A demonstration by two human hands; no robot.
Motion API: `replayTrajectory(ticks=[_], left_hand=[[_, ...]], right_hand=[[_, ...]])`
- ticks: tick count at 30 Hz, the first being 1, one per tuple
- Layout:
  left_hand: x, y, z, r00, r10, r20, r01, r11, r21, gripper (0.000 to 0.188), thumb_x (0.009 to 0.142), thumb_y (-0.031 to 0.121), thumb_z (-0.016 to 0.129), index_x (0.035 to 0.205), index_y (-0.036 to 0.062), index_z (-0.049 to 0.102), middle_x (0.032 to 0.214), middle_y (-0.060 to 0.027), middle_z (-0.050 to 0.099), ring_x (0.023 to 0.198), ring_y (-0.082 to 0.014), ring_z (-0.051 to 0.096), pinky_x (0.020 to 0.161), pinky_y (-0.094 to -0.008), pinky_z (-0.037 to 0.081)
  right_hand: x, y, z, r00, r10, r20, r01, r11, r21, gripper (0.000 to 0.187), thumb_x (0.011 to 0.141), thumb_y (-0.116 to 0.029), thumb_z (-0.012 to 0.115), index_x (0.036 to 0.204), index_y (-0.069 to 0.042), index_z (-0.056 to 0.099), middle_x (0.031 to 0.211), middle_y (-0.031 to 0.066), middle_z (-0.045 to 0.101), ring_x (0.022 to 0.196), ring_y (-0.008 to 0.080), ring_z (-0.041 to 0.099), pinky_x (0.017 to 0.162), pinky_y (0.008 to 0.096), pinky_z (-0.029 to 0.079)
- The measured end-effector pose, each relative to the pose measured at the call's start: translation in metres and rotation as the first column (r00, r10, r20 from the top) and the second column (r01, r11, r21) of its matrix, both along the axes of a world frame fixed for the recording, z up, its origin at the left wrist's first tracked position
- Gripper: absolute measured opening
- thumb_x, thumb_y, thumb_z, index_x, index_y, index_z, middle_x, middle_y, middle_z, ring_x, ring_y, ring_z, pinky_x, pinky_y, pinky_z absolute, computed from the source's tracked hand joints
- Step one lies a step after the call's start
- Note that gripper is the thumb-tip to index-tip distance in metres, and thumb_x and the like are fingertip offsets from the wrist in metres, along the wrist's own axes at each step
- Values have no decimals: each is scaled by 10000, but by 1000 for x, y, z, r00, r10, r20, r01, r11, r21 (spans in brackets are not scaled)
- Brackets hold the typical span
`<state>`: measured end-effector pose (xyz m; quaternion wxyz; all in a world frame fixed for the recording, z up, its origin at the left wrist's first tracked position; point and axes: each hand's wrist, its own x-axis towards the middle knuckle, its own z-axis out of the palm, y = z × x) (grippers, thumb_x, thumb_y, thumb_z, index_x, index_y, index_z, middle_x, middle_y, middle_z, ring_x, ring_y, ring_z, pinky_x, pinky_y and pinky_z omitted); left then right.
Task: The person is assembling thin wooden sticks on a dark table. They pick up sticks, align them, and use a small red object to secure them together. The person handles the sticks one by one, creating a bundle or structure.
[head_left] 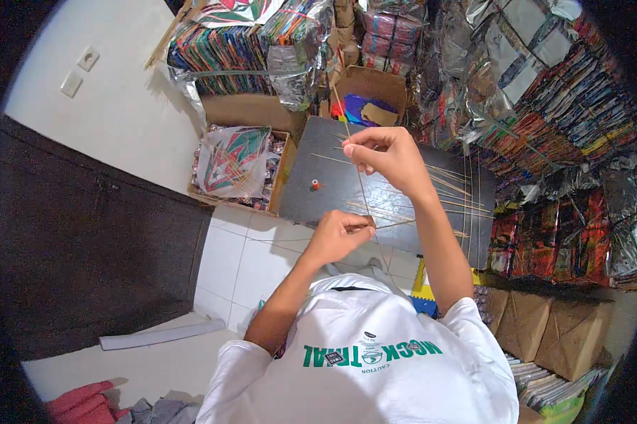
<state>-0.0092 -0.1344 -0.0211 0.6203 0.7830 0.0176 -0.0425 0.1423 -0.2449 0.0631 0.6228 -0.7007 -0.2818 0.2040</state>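
My left hand is closed in a pinch where two thin bamboo sticks cross, near the front edge of the dark table. One long bamboo stick slants up and away from that crossing, and the other runs sideways past my left wrist. Farther up, the fingertips of my right hand pinch together at the long stick. Whether thread is also between those fingers is too fine to make out. A small orange and white thread spool stands on the table, left of both hands.
Several loose bamboo sticks lie across the dark table. A cardboard box with a printed kite-like sheet adjoins its left side. Tall stacks of wrapped, folded sheets crowd the back and right. A dark door is left.
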Motion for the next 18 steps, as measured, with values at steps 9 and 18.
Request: replayTrajectory(ticks=[9, 18], left_hand=[[2, -1, -2, 996, -62, -71, 62, 998, 8, 198, 847, 142, 700, 923, -35, 745, 716, -33, 694, 683, -51, 583, 630, -247, 480], [-2, 2, -9, 999, 31, 9, -30, 998, -58, 182, 846, 154, 693, 888, -18, 737, 642, -28, 639, 618, -64, 538, 585, -269, 458]], right_hand=[[-2, 4, 5, 996, -83, 37, 82, 996, 24, 221, 876, -218, 750, 993, -31, 763, 732, 16, 697, 624, 68, 628, 543, 215, 468], [-4, 3, 9, 993, -118, 18, 117, 992, 39, 230, 866, -212, 758, 1012, -35, 766, 749, 18, 705, 642, 59, 630, 549, 209, 472]])
